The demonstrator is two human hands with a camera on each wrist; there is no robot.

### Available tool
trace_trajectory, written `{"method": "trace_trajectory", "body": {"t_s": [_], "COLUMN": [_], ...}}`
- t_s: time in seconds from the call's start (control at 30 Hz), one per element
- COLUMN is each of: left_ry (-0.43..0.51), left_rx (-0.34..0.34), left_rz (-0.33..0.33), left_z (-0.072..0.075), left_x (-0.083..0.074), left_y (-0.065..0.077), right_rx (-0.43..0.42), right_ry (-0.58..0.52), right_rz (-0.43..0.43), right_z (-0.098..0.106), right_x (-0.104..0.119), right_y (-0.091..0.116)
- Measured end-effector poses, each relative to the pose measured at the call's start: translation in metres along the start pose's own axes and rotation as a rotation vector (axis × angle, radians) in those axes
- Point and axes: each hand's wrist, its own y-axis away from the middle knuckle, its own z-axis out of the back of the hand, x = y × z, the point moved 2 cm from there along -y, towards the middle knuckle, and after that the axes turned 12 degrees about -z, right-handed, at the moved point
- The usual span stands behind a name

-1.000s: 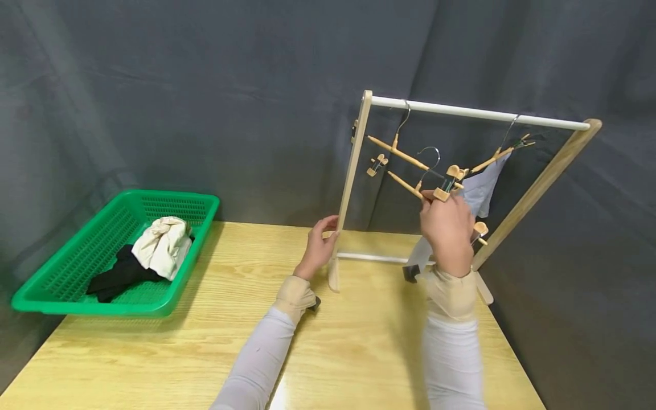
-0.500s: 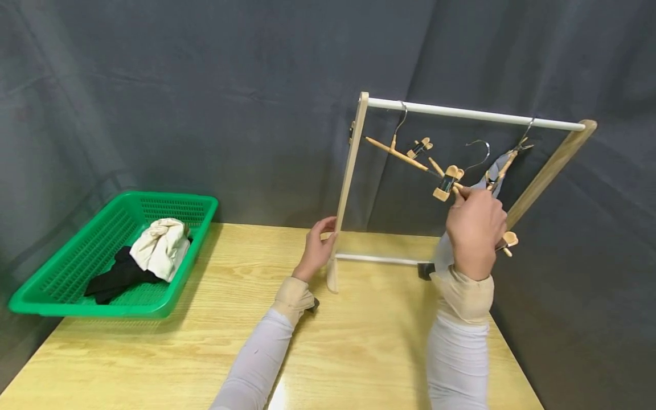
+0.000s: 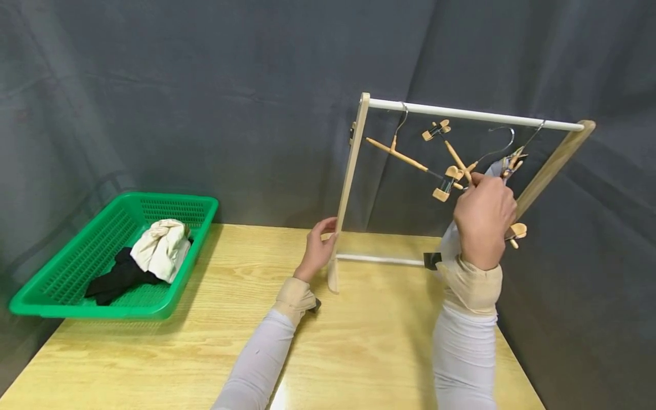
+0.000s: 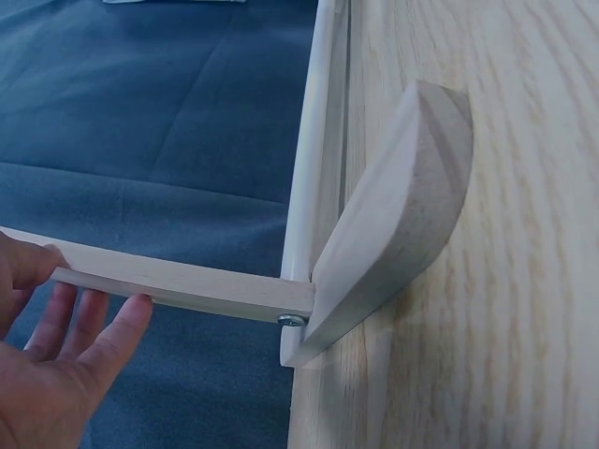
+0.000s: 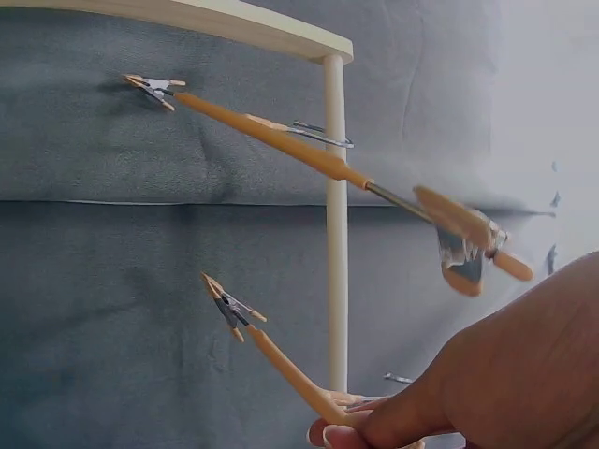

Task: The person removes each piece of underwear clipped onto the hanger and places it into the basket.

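My right hand [image 3: 486, 222] pinches a wooden clip hanger [image 3: 453, 152] near its middle. Its metal hook [image 3: 511, 136] points up, just below the white rail [image 3: 476, 115] in the head view. One clip [image 3: 437, 130] tilts up to the left; the hand hides part of the bar. My left hand [image 3: 316, 250] holds the left post [image 3: 350, 191] of the wooden clothes rack low down, thumb on one side and fingers on the other in the left wrist view. A second clip hanger [image 3: 405, 159] hangs bare at the rail's left; a third hanger, farther right, bears pale grey-blue cloth [image 3: 495, 168].
A green plastic basket [image 3: 123, 310] stands at the left of the wooden table [image 3: 374, 341]. In it lie a cream cloth [image 3: 161, 245] and a black cloth [image 3: 123, 274]. A dark grey curtain [image 3: 256, 102] hangs close behind the rack.
My right hand has moved right and slightly up with the hanger, whose left clip has swung upward. The cloth-bearing hanger has shifted right along the rail. My left hand stays on the post.
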Motion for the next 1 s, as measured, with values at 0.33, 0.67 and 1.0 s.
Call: {"method": "trace_trajectory", "body": {"t_s": [0.33,0.67,1.0], "left_ry": [-0.002,0.007,-0.011], "left_rx": [-0.011,-0.025,-0.028], "left_rz": [-0.018,0.012,0.009], "left_z": [0.003,-0.003,-0.006], "left_x": [0.0,0.022,0.035], "left_y": [0.0,0.003,0.005], "right_rx": [0.058,0.058,0.052], "right_ry": [-0.013,-0.021,0.037], "right_rz": [0.072,0.097,0.073], "right_z": [-0.004,-0.006,-0.011], "right_x": [0.015,0.022,0.034], "right_y": [-0.004,-0.015,-0.023]}}
